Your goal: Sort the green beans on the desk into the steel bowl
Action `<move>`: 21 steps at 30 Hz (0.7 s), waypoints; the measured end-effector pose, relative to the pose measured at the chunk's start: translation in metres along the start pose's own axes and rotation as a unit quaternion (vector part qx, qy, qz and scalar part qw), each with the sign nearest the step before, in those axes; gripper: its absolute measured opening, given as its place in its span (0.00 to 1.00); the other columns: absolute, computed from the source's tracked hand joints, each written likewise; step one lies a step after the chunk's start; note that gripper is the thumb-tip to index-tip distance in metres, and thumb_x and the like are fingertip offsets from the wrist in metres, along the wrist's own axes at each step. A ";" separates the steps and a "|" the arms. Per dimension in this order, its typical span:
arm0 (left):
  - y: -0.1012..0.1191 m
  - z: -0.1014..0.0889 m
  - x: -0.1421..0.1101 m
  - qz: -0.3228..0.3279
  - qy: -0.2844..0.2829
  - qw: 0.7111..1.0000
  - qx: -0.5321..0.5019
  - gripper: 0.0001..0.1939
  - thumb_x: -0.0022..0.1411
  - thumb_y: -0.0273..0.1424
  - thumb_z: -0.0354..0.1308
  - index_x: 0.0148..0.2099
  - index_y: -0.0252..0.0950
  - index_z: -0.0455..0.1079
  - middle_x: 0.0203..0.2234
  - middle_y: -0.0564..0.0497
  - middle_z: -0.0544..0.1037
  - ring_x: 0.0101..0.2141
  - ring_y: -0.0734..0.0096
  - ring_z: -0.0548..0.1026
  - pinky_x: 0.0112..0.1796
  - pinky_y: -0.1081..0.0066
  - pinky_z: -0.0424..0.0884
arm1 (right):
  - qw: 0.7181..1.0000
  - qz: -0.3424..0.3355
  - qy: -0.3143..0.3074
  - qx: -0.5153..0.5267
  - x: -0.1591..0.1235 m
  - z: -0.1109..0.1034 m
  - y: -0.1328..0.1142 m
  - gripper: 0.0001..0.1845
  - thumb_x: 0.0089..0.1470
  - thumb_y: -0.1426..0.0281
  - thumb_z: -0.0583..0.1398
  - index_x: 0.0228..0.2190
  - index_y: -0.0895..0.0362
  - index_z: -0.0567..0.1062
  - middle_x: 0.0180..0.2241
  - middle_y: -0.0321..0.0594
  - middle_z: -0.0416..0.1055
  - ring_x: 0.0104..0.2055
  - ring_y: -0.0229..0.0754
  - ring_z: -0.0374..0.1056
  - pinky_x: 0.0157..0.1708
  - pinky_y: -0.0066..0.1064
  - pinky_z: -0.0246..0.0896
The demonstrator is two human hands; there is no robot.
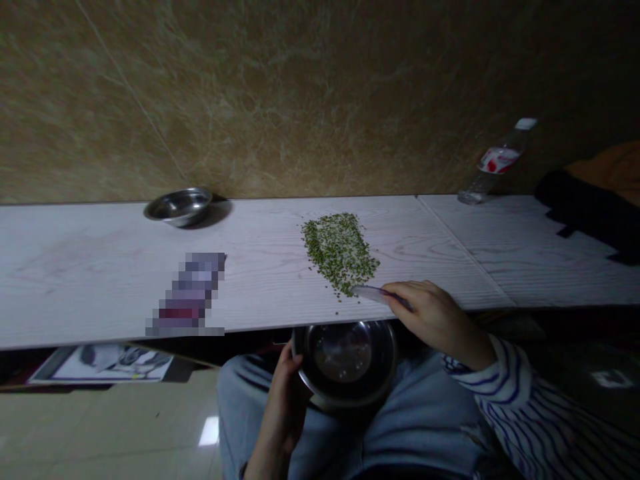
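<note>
Sits in faded blue jeans point(245, 413) at bottom centre, with a striped sleeve point(520, 400) at lower right. Grips, with the left hand point(286, 395), the left rim of a wide metal bowl point(386, 363) over the lap, at bottom centre, just below the near edge of the bench point(260, 267). Includes tiled floor point(145, 427) and a printed sheet point(110, 363) at lower left, the latter under the bench. Pinches, with the right hand point(435, 313), a flat pale tool point(371, 293), right of centre, its tip at the near edge of some small green pieces point(340, 247). Has those pieces spread in a loose patch at the centre of the frame, on white wood grain, with a few strays in front. Includes, at left, a pixelated object point(193, 290) on the bench, too masked to identify. Continues farther back with a small steel bowl point(193, 217) at centre left, near a brown marbled wall point(275, 100); a clear bottle point(500, 160) with white cap and red-and-white label, standing at upper right; and a black item point(570, 207) at the right edge.
</note>
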State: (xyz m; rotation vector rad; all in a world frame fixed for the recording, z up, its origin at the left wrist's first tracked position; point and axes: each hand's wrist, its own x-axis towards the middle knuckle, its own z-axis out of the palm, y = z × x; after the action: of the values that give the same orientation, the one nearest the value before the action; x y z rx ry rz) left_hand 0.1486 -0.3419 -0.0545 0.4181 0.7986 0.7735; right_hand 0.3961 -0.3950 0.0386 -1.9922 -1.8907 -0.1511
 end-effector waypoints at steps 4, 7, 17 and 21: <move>0.001 0.001 -0.001 0.004 0.003 1.000 0.001 0.28 0.56 0.32 0.59 0.60 0.38 0.66 0.45 0.45 0.81 0.50 0.53 0.74 0.47 0.60 0.69 | 1.000 -0.011 0.006 0.003 0.002 0.000 -0.004 0.10 0.60 0.72 0.56 0.39 0.54 0.78 0.39 0.40 0.80 0.39 0.43 0.76 0.40 0.33 0.67; 0.002 0.002 -0.002 0.008 0.008 1.000 0.000 0.29 0.56 0.33 0.60 0.60 0.38 0.66 0.44 0.45 0.81 0.49 0.53 0.75 0.47 0.61 0.69 | 1.000 -0.006 0.015 -0.001 0.004 0.001 -0.004 0.11 0.60 0.72 0.56 0.39 0.55 0.78 0.39 0.41 0.80 0.38 0.44 0.76 0.40 0.34 0.68; 0.003 -0.004 -0.001 0.003 0.001 1.000 0.001 0.27 0.57 0.32 0.59 0.59 0.38 0.66 0.44 0.45 0.81 0.48 0.53 0.76 0.46 0.60 0.70 | 1.000 -0.010 0.007 0.006 0.008 0.003 -0.010 0.11 0.59 0.73 0.57 0.40 0.55 0.78 0.39 0.40 0.80 0.39 0.44 0.76 0.41 0.34 0.68; 0.002 -0.006 0.000 0.007 -0.005 1.000 0.004 0.26 0.57 0.32 0.59 0.59 0.38 0.67 0.45 0.45 0.81 0.48 0.52 0.76 0.45 0.60 0.71 | 1.000 -0.017 -0.004 0.006 0.011 0.003 -0.013 0.10 0.59 0.73 0.57 0.39 0.55 0.78 0.39 0.40 0.80 0.39 0.44 0.76 0.41 0.34 0.69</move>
State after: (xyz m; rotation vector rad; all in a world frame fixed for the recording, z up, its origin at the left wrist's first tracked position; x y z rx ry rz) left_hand 0.1433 -0.3398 -0.0568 0.4350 0.7914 0.7816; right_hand 0.3833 -0.3839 0.0422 -1.9562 -1.9254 -0.1405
